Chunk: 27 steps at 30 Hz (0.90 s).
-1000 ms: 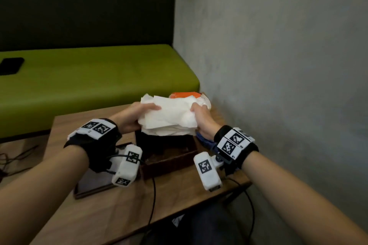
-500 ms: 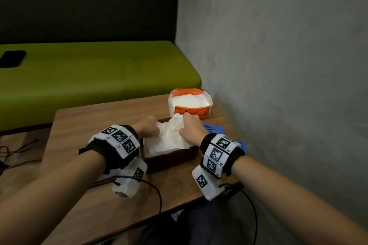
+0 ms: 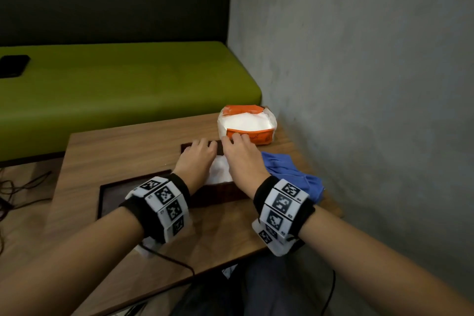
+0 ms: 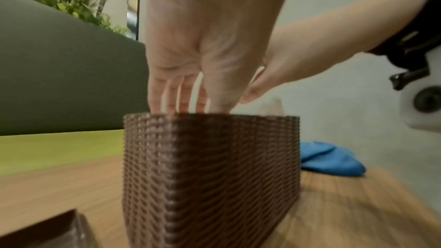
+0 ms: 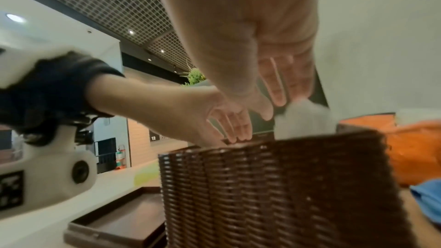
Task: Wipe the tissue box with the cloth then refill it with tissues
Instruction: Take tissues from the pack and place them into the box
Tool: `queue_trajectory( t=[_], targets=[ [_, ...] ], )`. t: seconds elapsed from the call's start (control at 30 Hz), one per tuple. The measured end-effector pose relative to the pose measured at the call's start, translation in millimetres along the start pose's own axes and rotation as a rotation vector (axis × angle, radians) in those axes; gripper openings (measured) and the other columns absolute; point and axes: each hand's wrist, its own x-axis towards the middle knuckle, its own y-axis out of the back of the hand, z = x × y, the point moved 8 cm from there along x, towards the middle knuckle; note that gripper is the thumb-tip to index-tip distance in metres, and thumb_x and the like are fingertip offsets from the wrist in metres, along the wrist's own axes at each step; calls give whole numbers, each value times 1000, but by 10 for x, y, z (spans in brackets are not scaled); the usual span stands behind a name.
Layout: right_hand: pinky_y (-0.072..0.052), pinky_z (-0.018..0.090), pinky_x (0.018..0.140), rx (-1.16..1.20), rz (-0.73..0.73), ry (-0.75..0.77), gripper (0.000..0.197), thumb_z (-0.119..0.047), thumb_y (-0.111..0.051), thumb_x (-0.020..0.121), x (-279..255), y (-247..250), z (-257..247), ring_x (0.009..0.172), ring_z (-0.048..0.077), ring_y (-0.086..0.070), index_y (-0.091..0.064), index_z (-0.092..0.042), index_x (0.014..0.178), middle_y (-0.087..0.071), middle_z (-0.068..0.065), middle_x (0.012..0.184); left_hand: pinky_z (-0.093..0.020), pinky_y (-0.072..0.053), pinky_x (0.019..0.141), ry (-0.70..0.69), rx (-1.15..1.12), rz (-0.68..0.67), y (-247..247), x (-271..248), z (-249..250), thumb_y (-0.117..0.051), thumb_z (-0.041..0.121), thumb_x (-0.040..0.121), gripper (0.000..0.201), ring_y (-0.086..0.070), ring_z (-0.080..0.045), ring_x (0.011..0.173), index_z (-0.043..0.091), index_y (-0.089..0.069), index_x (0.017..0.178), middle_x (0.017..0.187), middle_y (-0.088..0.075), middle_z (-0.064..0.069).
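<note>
brown woven tissue box standing open-topped near the desk's right edge, roughly midway between its near and far edges, with white tissues lying inside, a tuft poking above the rim in the right wrist view. left hand laid palm down over the left part of the opening, fingers straight and slightly apart, tips dipping past the rim onto the tissues, curled round nothing. right hand just beside it over the right part, fingers also straight and a little spread, reaching toward the box's far rim; touching the tissues or hovering just above, cannot tell. thumbs of both hands close together over the middle.

opened orange tissue pack at the desk's far right corner, just beyond the box, white stack showing in its torn top. crumpled blue cloth on the desk by the right edge, just beside the box and apart from both hands. dark brown lid lying flat, left of the box toward the near edge, partly hidden by the left wrist.

green bench cushion beyond the desk, with a black phone-like slab at its far left. grey wall along the right.
</note>
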Motion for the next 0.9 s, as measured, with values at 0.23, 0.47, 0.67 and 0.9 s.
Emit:
queue_trajectory(
  t=[0.23, 0.47, 0.67, 0.9],
  targets=[
    [-45, 43, 94, 82, -333, -37, 28, 10, -45, 87, -103, -288, 55, 113, 39, -52, -52, 4, 114, -52, 25, 122, -41, -44, 100, 101, -62, -309, -193, -120, -76, -61, 19, 86, 53, -48, -36, 121, 7, -39, 133, 133, -39, -17],
    [-47, 41, 94, 178, -501, -172, 30, 4, -50, 88, -4, -392, 178, 118, 38, -49, -49, 2, 118, -48, 24, 129, -45, -43, 103, 214, -48, -356, -297, -55, -101, -57, 13, 88, 56, -43, -40, 125, 5, -33, 137, 136, -35, -20],
    [-46, 41, 93, 178, -373, -200, 27, 6, -49, 88, 32, -357, 181, 115, 39, -52, -51, 3, 115, -52, 24, 125, -47, -41, 102, 214, -57, -377, -289, -30, -73, -61, 13, 85, 59, -39, -41, 127, 9, -31, 135, 137, -31, -20],
    [-49, 32, 82, 410, -186, -261, 16, 1, -59, 81, 343, 51, 743, 103, 32, -60, -70, 3, 94, -68, 20, 105, -34, -47, 84, 121, -149, -257, 226, 284, -89, -66, 19, 83, 42, -57, -32, 110, -1, -56, 117, 120, -59, -16]
  ],
)
